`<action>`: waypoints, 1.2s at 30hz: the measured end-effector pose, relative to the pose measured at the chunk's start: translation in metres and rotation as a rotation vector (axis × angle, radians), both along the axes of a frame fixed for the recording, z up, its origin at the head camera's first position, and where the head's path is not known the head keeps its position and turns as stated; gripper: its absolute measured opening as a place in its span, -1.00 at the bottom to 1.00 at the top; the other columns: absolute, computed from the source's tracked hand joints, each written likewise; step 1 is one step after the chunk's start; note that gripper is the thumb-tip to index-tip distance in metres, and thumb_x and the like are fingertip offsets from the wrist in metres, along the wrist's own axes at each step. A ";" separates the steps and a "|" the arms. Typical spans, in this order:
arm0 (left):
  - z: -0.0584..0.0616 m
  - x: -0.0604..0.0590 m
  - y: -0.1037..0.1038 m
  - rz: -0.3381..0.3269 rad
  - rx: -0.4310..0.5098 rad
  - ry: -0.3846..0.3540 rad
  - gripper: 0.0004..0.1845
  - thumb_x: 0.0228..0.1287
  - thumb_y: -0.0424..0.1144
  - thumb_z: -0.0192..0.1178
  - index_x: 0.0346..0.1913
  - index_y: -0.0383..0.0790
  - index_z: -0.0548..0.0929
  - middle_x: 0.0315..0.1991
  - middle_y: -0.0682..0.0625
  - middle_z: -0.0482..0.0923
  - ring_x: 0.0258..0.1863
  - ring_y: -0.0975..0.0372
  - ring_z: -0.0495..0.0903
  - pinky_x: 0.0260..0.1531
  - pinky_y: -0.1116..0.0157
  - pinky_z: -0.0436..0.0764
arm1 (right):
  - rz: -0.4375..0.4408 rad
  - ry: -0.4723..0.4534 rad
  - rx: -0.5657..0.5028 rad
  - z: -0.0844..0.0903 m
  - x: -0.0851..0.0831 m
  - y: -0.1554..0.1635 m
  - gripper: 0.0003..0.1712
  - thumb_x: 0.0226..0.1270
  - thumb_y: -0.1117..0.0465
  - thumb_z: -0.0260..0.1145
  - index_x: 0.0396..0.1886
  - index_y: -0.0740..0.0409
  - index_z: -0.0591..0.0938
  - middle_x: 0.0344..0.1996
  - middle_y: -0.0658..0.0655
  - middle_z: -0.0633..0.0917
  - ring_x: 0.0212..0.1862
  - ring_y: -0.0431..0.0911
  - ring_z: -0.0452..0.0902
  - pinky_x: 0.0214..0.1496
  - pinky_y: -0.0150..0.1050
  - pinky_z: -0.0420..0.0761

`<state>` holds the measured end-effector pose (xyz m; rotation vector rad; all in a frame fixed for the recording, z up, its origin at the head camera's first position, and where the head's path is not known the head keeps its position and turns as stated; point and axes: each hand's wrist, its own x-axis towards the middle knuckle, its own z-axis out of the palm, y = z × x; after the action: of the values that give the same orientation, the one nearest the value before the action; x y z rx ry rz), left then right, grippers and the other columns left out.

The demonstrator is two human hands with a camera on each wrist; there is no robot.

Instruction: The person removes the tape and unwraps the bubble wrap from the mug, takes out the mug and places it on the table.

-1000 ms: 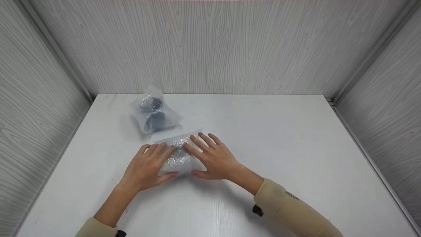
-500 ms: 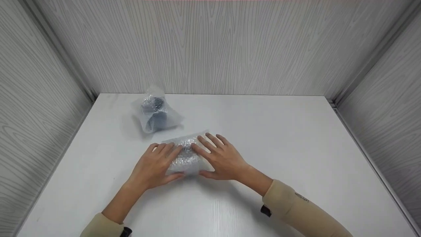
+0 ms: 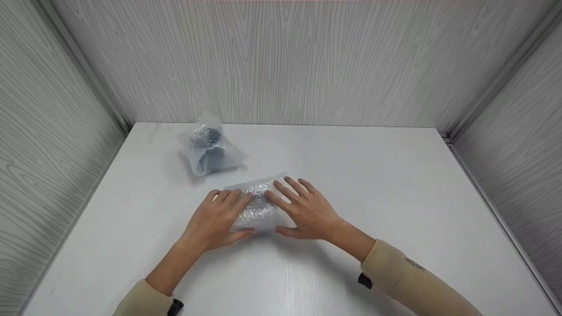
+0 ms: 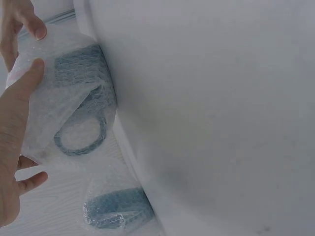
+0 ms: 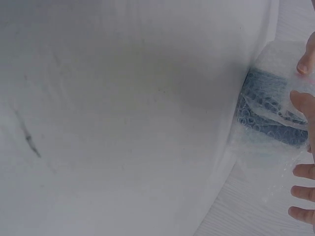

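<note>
A bubble-wrapped package (image 3: 259,213) lies on the white table between both hands. Through its clear wrap in the left wrist view, a dark blue thing and a ring shape (image 4: 81,137) show; what it is stays blurred. My left hand (image 3: 215,219) holds the package's left side, thumb at the near edge and fingers bent over the top. On the other side my right hand (image 3: 309,213) rests with fingers spread and fairly straight, its thumb (image 5: 300,101) against the near face. Behind stands a second bubble-wrapped package (image 3: 210,149), with something dark inside, touched by neither hand.
Grey wood-grain panels stand at the back (image 3: 281,61), left (image 3: 44,145) and right (image 3: 518,131) of the white table (image 3: 373,175). Tan sleeves cover both forearms, with a small black piece under each cuff.
Both hands and the package between them have shifted to the right across the table. The second package stands in the same place, with only a slight shift of the view.
</note>
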<state>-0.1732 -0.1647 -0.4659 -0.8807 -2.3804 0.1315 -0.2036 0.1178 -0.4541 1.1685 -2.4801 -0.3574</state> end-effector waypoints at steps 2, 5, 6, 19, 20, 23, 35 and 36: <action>0.000 0.000 0.002 -0.004 0.000 -0.005 -0.06 0.05 0.51 0.40 0.33 -0.11 0.61 0.11 -0.12 0.69 0.06 0.03 0.68 0.10 0.07 0.68 | -0.001 -0.003 -0.004 0.000 0.001 0.002 0.01 0.39 -0.57 0.10 0.67 -0.18 0.23 0.61 0.06 0.40 0.60 0.09 0.36 0.55 0.06 0.50; 0.000 -0.001 0.004 -0.008 -0.003 -0.004 -0.06 0.05 0.51 0.40 0.33 -0.11 0.62 0.11 -0.11 0.69 0.06 0.04 0.68 0.09 0.07 0.68 | -0.003 -0.008 -0.006 0.000 0.001 0.005 0.01 0.40 -0.56 0.11 0.67 -0.18 0.23 0.61 0.06 0.40 0.60 0.09 0.35 0.55 0.07 0.49; 0.000 -0.001 0.005 -0.010 -0.003 -0.003 -0.06 0.06 0.51 0.40 0.33 -0.11 0.62 0.12 -0.11 0.69 0.06 0.04 0.68 0.09 0.08 0.68 | -0.005 -0.008 -0.004 -0.001 0.002 0.006 0.01 0.40 -0.56 0.10 0.67 -0.18 0.23 0.61 0.06 0.40 0.61 0.09 0.35 0.56 0.07 0.49; 0.001 -0.004 0.016 -0.027 -0.031 0.016 -0.06 0.10 0.54 0.33 0.35 -0.08 0.60 0.13 -0.08 0.69 0.07 0.07 0.67 0.10 0.10 0.66 | -0.008 -0.013 -0.030 0.000 0.004 0.019 0.01 0.38 -0.55 0.16 0.66 -0.17 0.26 0.59 0.06 0.42 0.60 0.09 0.37 0.54 0.06 0.51; 0.001 -0.004 0.017 -0.029 -0.032 0.014 -0.06 0.10 0.54 0.33 0.35 -0.08 0.60 0.13 -0.08 0.69 0.07 0.07 0.67 0.10 0.11 0.67 | -0.008 -0.015 -0.031 0.000 0.004 0.019 0.01 0.38 -0.55 0.16 0.66 -0.17 0.26 0.59 0.07 0.42 0.60 0.09 0.37 0.54 0.07 0.51; 0.001 -0.005 0.019 -0.036 -0.035 0.008 -0.06 0.12 0.53 0.33 0.36 -0.09 0.59 0.13 -0.08 0.69 0.07 0.07 0.67 0.09 0.11 0.67 | -0.011 -0.022 -0.028 0.000 0.005 0.022 0.01 0.39 -0.54 0.16 0.66 -0.17 0.27 0.60 0.07 0.42 0.60 0.10 0.37 0.54 0.07 0.50; 0.003 -0.005 0.025 -0.040 -0.063 -0.001 -0.06 0.14 0.53 0.31 0.38 -0.09 0.57 0.14 -0.08 0.69 0.07 0.07 0.68 0.09 0.12 0.68 | -0.033 -0.049 -0.018 0.004 0.007 0.028 0.00 0.40 -0.53 0.16 0.66 -0.16 0.26 0.60 0.08 0.41 0.60 0.10 0.36 0.54 0.09 0.51; 0.003 -0.005 0.026 -0.041 -0.062 -0.001 -0.06 0.13 0.53 0.32 0.37 -0.09 0.57 0.13 -0.08 0.69 0.07 0.07 0.68 0.09 0.12 0.68 | -0.033 -0.044 -0.019 0.004 0.007 0.028 -0.01 0.40 -0.53 0.16 0.66 -0.16 0.27 0.60 0.08 0.41 0.60 0.10 0.36 0.54 0.09 0.51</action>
<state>-0.1785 -0.1389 -0.4631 -0.9577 -2.3689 0.1898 -0.1968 0.1460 -0.4500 1.1411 -2.5375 -0.3204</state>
